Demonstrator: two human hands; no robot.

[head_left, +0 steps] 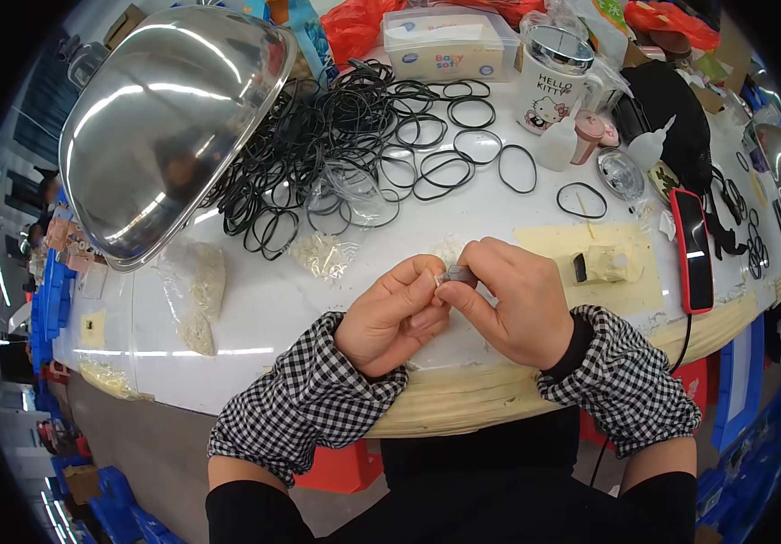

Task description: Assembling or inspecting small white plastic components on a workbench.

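My left hand (pixel 395 317) and my right hand (pixel 522 299) meet above the near edge of the white table (pixel 263 299). Between thumb and forefinger, the right hand pinches a small grey piece (pixel 461 276). The left fingertips are pinched at its other end, on something small and pale that I cannot make out. Just behind the fingers lies a little heap of small whitish pieces (pixel 448 247). A clear bag of small pale pieces (pixel 325 256) rests left of it. Black rubber rings (pixel 318 136) form a large tangled pile farther back.
A large steel bowl (pixel 173 127) leans at the left, near a bag of pale bits (pixel 195 290). At right are a taped block (pixel 604 264) on yellow tape, a red-cased phone (pixel 692 249) with a cable, and a white lidded mug (pixel 549 91). A tissue box (pixel 449 50) stands behind.
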